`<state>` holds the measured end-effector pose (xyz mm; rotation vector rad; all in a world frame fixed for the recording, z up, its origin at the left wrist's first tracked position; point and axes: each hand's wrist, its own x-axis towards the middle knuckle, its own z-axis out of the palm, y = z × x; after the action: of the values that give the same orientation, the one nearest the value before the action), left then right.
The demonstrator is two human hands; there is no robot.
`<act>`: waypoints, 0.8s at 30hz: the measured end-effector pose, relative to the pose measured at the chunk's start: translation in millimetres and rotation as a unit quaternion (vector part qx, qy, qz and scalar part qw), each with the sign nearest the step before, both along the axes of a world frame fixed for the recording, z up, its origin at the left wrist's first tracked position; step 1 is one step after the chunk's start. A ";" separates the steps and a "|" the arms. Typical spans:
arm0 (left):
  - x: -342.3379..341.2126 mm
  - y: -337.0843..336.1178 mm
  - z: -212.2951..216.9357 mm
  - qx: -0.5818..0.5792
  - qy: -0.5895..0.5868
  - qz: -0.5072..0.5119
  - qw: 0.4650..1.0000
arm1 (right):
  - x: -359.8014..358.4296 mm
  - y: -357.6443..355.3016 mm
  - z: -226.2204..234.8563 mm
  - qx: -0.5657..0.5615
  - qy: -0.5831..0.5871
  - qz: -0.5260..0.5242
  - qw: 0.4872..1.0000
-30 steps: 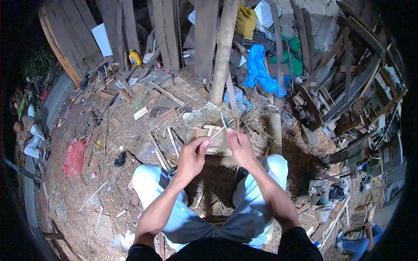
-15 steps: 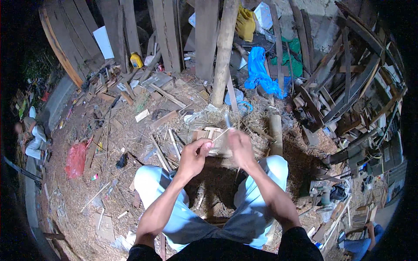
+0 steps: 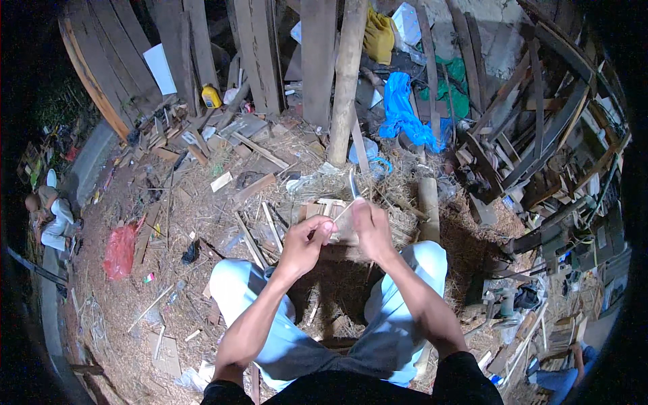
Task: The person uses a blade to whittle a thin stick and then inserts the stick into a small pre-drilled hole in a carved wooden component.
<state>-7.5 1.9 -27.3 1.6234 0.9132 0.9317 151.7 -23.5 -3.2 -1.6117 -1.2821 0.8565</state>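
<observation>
Over the gap between my knees, my left hand (image 3: pixel 302 247) pinches a thin pale wooden stick (image 3: pixel 343 212) between thumb and fingertips. The stick slants up and to the right toward my right hand (image 3: pixel 371 231). That hand is closed round the handle of a knife, mostly covered by the fingers. Its narrow, slightly curved blade (image 3: pixel 353 183) points up and away from me. Whether the edge touches the stick, I cannot tell. Beneath and just beyond both hands lies a low wooden block (image 3: pixel 345 237) with small split pieces of wood (image 3: pixel 329 204) on it.
Wood scraps and shavings litter the ground. Beyond the block stands a wooden post (image 3: pixel 346 88), beside a blue plastic sheet (image 3: pixel 399 111). A short log (image 3: pixel 428 209) lies right of the block, and a red plastic bag (image 3: pixel 121 250) at left. Other people sit at both edges.
My right hand, blurred by motion before, now shows sharply, and the knife blade stands slightly higher. My left hand has barely moved and keeps its pinch on the stick.
</observation>
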 end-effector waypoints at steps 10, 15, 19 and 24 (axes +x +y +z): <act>-6.1 3.0 -9.9 -0.060 -0.010 -0.028 0.998 | -11.8 -6.3 -12.6 0.035 -0.086 0.064 0.994; -0.9 -0.5 -1.6 -0.083 -0.026 -0.042 0.995 | 5.4 2.5 -20.5 0.024 -0.009 0.053 0.998; -2.1 1.8 -3.3 -0.101 -0.037 -0.051 0.993 | -8.7 -2.6 -13.0 0.008 -0.040 0.071 0.997; -2.3 1.4 -8.4 -0.092 -0.038 -0.056 0.993 | -1.2 0.4 -17.8 -0.004 -0.075 0.039 0.996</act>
<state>-9.8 3.2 -35.7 1.4567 0.8215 0.8025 150.5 -23.1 -21.0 -1.6673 -1.4562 0.8027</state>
